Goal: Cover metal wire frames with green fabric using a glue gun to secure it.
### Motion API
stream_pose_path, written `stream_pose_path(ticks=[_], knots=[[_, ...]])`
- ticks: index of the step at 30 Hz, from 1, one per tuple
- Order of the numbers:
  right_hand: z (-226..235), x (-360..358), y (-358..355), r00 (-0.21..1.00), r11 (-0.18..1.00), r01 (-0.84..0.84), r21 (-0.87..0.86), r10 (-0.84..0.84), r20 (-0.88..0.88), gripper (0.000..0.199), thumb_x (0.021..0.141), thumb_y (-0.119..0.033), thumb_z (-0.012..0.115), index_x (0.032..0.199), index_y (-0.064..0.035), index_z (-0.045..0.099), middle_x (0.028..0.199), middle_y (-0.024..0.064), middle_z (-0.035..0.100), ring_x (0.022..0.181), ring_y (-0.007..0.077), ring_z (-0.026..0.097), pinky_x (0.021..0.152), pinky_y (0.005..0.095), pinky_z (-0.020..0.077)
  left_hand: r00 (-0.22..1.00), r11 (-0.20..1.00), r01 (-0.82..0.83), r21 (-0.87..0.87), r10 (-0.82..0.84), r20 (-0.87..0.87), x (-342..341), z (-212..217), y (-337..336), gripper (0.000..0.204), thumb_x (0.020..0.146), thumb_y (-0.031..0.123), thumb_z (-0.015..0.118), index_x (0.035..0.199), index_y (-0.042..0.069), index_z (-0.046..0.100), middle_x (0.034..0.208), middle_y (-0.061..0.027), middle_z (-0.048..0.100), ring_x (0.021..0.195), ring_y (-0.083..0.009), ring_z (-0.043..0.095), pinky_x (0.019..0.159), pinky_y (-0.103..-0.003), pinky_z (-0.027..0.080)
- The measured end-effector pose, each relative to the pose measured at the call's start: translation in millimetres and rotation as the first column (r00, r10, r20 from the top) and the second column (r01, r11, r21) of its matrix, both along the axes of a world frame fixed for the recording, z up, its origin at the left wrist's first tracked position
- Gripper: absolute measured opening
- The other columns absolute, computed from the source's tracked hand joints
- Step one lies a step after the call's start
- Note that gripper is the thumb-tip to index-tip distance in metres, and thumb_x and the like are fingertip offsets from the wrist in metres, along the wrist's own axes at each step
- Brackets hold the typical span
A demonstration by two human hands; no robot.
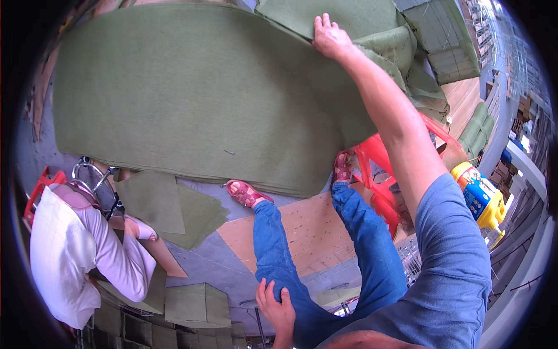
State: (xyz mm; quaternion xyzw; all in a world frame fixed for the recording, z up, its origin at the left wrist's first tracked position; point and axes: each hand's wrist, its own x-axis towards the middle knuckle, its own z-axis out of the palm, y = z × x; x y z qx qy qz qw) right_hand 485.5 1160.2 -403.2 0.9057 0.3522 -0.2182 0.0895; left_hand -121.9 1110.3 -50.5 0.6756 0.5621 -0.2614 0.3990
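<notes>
A big stack of olive-green fabric sheets [192, 99] fills the upper middle. My right hand [329, 37] is stretched far forward and grips the far edge of the top sheet, fingers curled over it. My left hand [276, 303] rests flat on my left thigh, on blue jeans [273, 244], fingers apart and holding nothing. My feet in pink sandals [245, 192] stand just under the near edge of the stack.
A person in a white and pink top [75, 244] sits at lower left beside smaller green pieces [174, 206]. A red plastic stool [381, 168] and a yellow bottle [479, 195] stand at right. Folded green stacks [197, 305] lie below; more green fabric [442, 41] is heaped at upper right.
</notes>
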Motion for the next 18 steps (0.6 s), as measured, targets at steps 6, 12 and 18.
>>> stream_pose_path(ticks=[6, 12, 18], knots=[[-10, 13, 2, 0.983, 0.979, 0.136, 0.153, -0.153, 0.103, 0.053, 0.098, -0.034, 0.053, 0.134, 0.0031, 0.043, 0.14, 0.0311, 0.042, 0.121, 0.0492, 0.052, 0.096, 0.0555, 0.0487, 1.0, 1.0, 0.011, -0.002, -0.011, 0.008, 5, -6, -2, 0.036, 0.085, 0.015, 0.067, 0.116, -0.003, 0.06, 0.138, -0.0191, 0.052, 0.128, -0.0408, 0.044, 0.107, -0.052, 0.035], [1, -2, 21, 0.994, 0.99, 0.073, 0.121, -0.083, 0.076, 0.073, 0.096, -0.05, 0.056, 0.146, -0.0004, 0.037, 0.153, 0.0281, 0.031, 0.138, 0.049, 0.037, 0.104, 0.0554, 0.0446, 1.0, 0.999, 0.009, 0.046, -0.008, -0.018, 9, -1, -1, 0.035, 0.084, 0.012, 0.067, 0.116, 0.0, 0.062, 0.139, -0.0154, 0.052, 0.128, -0.0378, 0.045, 0.108, -0.048, 0.036], [-6, -4, 31, 0.988, 0.997, -0.02, 0.07, 0.009, 0.154, 0.068, 0.095, -0.044, 0.059, 0.144, -0.0015, 0.04, 0.157, 0.0251, 0.027, 0.14, 0.0502, 0.033, 0.103, 0.056, 0.0467, 1.0, 0.999, 0.031, 0.043, -0.031, -0.005, 14, -7, -5, 0.037, 0.083, 0.016, 0.067, 0.113, -0.004, 0.062, 0.136, -0.0188, 0.053, 0.127, -0.0409, 0.044, 0.107, -0.052, 0.035]])
